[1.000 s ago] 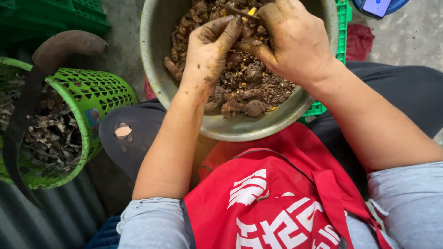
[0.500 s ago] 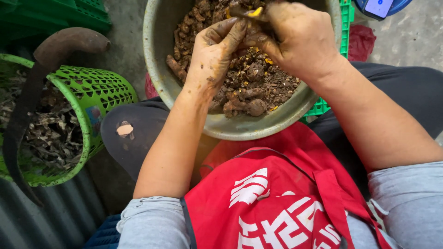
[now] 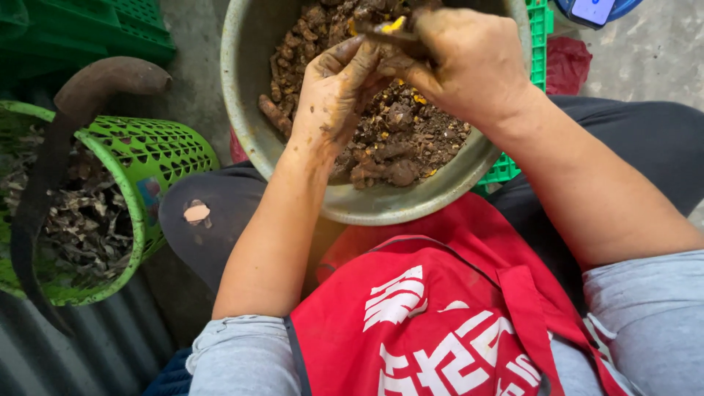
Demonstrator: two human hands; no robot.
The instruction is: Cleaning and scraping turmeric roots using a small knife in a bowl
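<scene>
At the far left I see a green plastic basket full of dark peelings, a curved rusty blade lying across it. Next comes my left hand, muddy, fingers curled tight around a turmeric root whose cut end shows yellow. The root sits over the metal basin on my lap, above a heap of soil-caked roots. My right hand pinches the same root from the other side, fingers closed on it
</scene>
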